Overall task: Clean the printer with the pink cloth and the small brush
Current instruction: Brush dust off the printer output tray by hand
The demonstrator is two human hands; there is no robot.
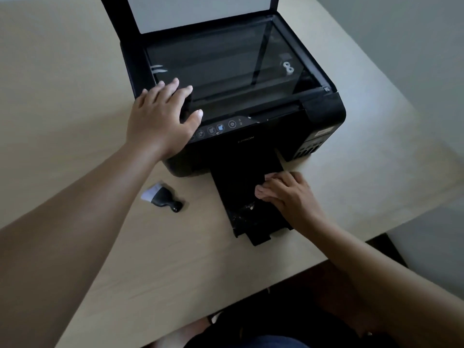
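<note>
Pale wood counter [75, 96] carries everything, with the printer [324, 114] in the middle of it, its scanner lid [200, 11] raised off the glass. At the printer's front-left corner my left hand [160, 119] rests flat, fingers spread, holding nothing and just steadying. On the output tray [236, 187] pulled out from the printer's front, my right hand [288, 194] presses the pink cloth [272, 176] down, fingers nearly straight and close together; most of the cloth is hidden under them. I judge the wiping partway done — the small brush [163, 195] lies untouched just left of the tray, so brushing looks left to do. Count: one printer, one cloth, one brush.
</note>
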